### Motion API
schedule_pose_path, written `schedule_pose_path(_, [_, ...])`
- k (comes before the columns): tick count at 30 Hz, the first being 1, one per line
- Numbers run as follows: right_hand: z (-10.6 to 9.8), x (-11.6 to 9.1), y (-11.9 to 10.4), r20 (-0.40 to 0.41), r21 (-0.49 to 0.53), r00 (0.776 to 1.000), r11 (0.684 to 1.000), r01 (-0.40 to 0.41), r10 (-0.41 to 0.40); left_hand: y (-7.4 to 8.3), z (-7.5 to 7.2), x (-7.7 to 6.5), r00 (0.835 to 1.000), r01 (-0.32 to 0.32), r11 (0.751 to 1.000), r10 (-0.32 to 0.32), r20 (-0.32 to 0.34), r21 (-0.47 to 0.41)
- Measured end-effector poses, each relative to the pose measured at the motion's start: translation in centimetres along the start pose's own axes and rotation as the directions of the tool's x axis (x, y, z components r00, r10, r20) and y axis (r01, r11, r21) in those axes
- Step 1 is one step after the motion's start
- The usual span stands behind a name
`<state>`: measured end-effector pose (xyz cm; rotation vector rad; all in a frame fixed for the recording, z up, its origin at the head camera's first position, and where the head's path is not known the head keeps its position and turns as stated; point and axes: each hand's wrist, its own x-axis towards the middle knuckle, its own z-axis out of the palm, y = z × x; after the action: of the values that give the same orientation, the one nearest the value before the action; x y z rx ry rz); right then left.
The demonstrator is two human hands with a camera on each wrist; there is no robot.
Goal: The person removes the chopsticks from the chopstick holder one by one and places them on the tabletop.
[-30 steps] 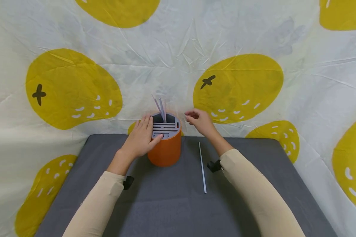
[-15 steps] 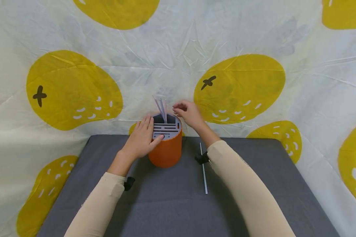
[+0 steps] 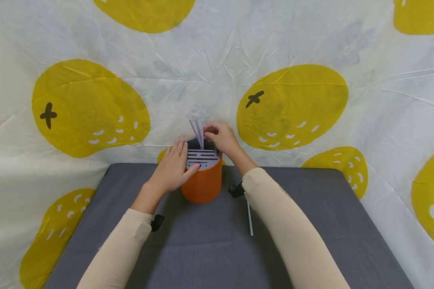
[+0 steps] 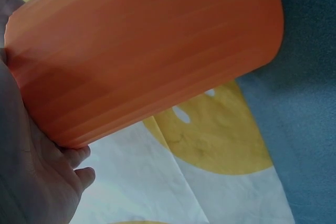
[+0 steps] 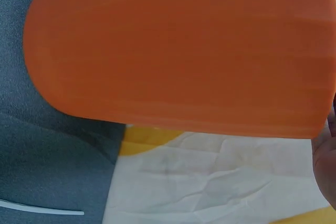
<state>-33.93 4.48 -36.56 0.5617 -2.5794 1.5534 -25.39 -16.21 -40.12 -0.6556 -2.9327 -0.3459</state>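
Steadying the pot (image 3: 201, 186), it seems, near the tabletop (image 3: 209, 257)'s far edge, I rest my left hand (image 3: 170, 167), fingers outstretched, against its upper left, my right hand (image 3: 223, 139) bent-fingered at the sticks (image 3: 199, 135) inside, pinching or not I cannot tell.

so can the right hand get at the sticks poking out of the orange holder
Probably yes: the right hand is beside the sticks; the left hand, on the holder, leaves them free.

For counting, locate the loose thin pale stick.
In the head view, the thin pale stick lies on the grey cloth, right of the orange cylindrical holder, partly behind the beige right sleeve.
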Motion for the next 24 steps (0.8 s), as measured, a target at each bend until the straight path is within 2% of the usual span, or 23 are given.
schedule_pose_path(6, [0.4, 0.0, -0.4, 0.009, -0.029, 1.000, 1.000, -0.006, 0.006, 0.1, -0.1, -0.1, 1.000, -0.002, 1.000, 0.002, 0.005, 0.000])
schedule_pose_path(17, [1.1, 0.1, -0.7, 0.000, -0.146, 0.998, 0.988, 0.060, -0.061, 0.1, -0.1, -0.3, 1.000, 0.003, 1.000, -0.003, 0.007, -0.001])
schedule_pose_path(24, [1.4, 0.0, -0.7, 0.009, -0.154, 0.999, 0.987, 0.050, -0.049, -0.1, 0.1, -0.2, 1.000, 0.002, 1.000, -0.002, 0.007, 0.004])
